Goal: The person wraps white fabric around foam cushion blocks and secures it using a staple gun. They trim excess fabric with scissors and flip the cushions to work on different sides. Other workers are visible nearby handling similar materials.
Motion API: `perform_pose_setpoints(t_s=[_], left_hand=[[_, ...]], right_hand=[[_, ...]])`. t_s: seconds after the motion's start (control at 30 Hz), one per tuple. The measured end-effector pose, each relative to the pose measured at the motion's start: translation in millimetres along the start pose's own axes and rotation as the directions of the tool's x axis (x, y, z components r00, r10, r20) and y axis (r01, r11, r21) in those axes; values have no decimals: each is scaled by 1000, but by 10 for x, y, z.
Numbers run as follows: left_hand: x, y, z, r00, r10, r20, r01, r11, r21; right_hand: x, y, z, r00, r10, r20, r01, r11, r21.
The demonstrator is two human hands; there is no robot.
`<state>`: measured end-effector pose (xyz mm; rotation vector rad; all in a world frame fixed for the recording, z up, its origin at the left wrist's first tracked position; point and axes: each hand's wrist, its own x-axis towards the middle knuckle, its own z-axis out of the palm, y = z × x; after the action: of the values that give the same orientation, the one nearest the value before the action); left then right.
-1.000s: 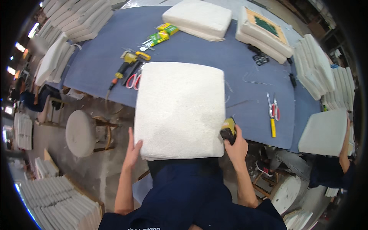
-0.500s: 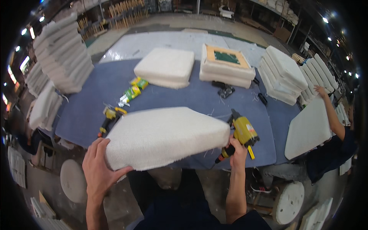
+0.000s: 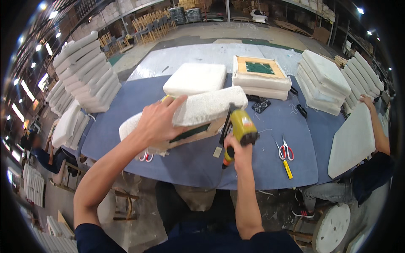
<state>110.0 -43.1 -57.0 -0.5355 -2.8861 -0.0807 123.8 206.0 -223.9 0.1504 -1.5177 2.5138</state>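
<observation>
My left hand (image 3: 157, 120) grips a white fabric-covered seat cushion (image 3: 211, 102), fingers over its top face. The cushion is tipped up off the table, so part of its wooden underside frame and dark green webbing shows. In my right hand (image 3: 240, 155) is a yellow and black staple gun (image 3: 244, 126), held by its handle with its nose close to the cushion's right end. A hose hangs from the gun's handle. Red-handled scissors (image 3: 146, 157) peek out below the cushion's left part.
The blue-covered table (image 3: 274, 122) bears scissors (image 3: 286, 149), a yellow-handled tool (image 3: 288, 170) and dark small items (image 3: 261, 105). Behind stand a white cushion (image 3: 194, 79), a stack with a framed underside up (image 3: 260, 82) and another stack (image 3: 322, 82). At right a co-worker (image 3: 373, 168) holds a cushion.
The cushion has been lifted and tilted, moving away from me so its underside shows. My left hand went from its left corner to its top. The staple gun moved left, toward the cushion.
</observation>
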Motion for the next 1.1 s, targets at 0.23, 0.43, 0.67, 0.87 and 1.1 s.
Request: perform_pose_setpoints(t_s=[0.23,0.43,0.67,0.87,1.1], left_hand=[[214,-46,-69,988,-14,151,21,999,-40],[1231,-396,-180,793,221,567,197,788,-583],[1660,-791,177,858,285,427,-9,839,-543],[1788,-1007,271,904,208,373,-35,906,-421],[1646,-767,254,944,109,313,-74,990,-122]], right_hand=[[-278,336,-118,994,93,-50,-104,952,-288],[20,816,78,984,-149,102,178,893,-413],[434,1047,258,942,-282,183,336,756,-562],[836,1124,515,912,-360,196,406,725,-557],[991,1287,524,921,-324,217,390,749,-536]])
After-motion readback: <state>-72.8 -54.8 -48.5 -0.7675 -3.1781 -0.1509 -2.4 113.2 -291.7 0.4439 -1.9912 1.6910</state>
